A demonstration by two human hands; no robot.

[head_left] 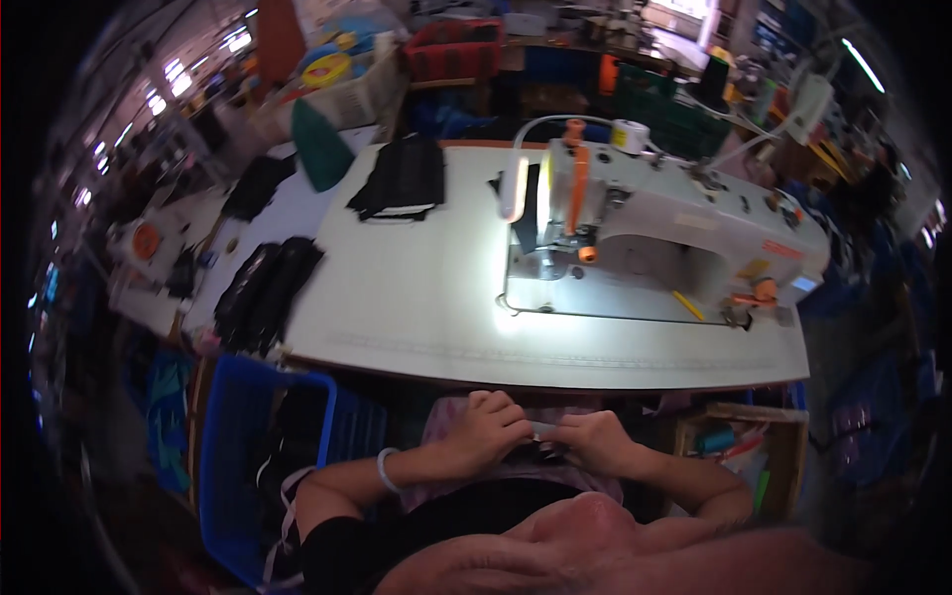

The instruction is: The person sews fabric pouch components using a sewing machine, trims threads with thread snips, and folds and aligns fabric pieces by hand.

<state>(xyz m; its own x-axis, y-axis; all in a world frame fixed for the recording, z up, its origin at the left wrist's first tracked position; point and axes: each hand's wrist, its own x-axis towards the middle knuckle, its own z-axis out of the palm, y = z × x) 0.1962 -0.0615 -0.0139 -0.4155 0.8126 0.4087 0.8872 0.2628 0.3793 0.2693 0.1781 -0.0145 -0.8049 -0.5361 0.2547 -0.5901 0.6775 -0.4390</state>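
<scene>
My left hand, with a pale bracelet on its wrist, is closed in front of my body, just below the table's front edge. My right hand is closed too and meets it fingertip to fingertip. Between them shows a small whitish bit, too small and blurred to name. Beneath both hands lies pinkish patterned cloth over my lap. Beyond them, on the white sewing table, stands a white and orange sewing machine with its lamp lit; a dark cloth piece lies near its needle.
Stacks of black cloth pieces lie on the table's far left part and left side. A blue crate with dark cloth stands at my left. An open wooden drawer with a teal thread spool is at my right.
</scene>
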